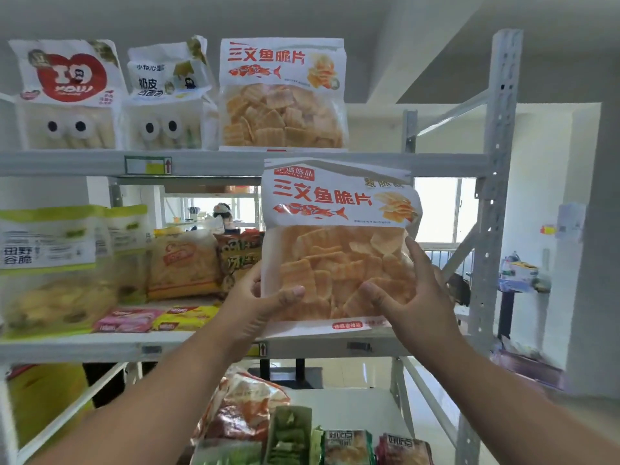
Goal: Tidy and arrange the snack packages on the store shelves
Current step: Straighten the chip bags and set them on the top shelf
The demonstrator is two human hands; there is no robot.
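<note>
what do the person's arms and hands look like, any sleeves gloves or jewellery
Both forearms are bare as far as the frame shows: no sleeve edge comes into view on either arm. The left hand and the right hand wear no gloves. No ring, watch or bracelet shows on the visible fingers or wrists. The fingernails look short and unpainted. No markings show on either arm.

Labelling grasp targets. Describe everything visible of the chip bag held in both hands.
The chip bag is a glossy plastic pouch: white top with red characters and a fish drawing, clear lower window showing orange ridged chips. It is upright, facing the camera, in front of the middle shelf. The left hand and right hand grip its lower corners.
</note>
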